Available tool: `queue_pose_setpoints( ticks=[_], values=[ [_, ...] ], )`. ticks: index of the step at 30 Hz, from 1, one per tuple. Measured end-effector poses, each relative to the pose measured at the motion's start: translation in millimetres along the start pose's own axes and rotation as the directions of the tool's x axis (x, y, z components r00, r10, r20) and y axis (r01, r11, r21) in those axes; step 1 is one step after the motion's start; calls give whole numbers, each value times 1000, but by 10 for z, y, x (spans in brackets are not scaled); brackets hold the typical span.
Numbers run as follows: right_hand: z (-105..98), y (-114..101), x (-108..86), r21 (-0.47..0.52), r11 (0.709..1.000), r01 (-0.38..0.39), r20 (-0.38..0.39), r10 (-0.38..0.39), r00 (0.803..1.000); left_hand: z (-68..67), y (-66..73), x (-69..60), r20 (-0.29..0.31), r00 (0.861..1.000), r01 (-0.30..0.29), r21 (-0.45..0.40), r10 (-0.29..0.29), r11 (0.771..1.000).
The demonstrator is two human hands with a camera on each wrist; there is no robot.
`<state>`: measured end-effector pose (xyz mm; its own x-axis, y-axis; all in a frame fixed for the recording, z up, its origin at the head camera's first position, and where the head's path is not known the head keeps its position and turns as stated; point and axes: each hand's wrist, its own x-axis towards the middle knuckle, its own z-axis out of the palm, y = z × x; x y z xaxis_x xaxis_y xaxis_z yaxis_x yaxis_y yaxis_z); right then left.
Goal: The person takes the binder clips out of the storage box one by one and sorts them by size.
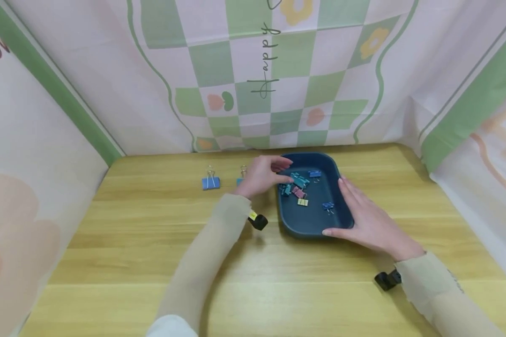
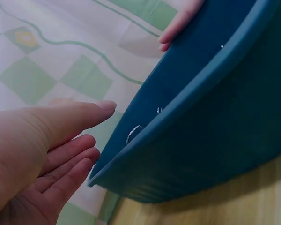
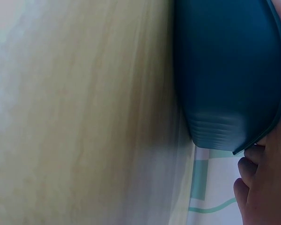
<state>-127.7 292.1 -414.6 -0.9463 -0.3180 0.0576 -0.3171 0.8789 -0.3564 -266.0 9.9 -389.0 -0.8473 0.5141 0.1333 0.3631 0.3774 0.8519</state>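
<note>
In the head view a dark blue tray [image 1: 308, 224] lies on the table, holding several small binder clips. Among them are a teal clip [image 1: 299, 180], a pink clip [image 1: 298, 192], a yellow clip [image 1: 302, 202] and a blue clip [image 1: 328, 206]. My left hand [image 1: 263, 175] hovers at the tray's left rim, thumb and fingers apart. Nothing shows between them in the left wrist view, where the hand [image 2: 42, 154] is beside the rim. My right hand [image 1: 368, 227] holds the tray's near right corner, thumb at the front and fingers along the right side.
A blue binder clip [image 1: 211, 183] stands on the wooden table [image 1: 152, 243] left of the tray. Beside it, another clip [image 1: 239, 181] is partly hidden by my left hand. A checked green and white cloth [image 1: 253, 103] hangs behind the table.
</note>
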Motion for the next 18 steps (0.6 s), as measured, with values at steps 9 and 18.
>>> queue_pose_setpoints(
  ticks=[9,18],
  values=[
    [23,3,9,1,1000,1,-5,-1,1000,120,-7,143,40,999,-21,60,18,998],
    [27,12,5,1,1000,-6,-7,6,1000,177,-12,226,72,997,-28,169,17,985]
  ],
)
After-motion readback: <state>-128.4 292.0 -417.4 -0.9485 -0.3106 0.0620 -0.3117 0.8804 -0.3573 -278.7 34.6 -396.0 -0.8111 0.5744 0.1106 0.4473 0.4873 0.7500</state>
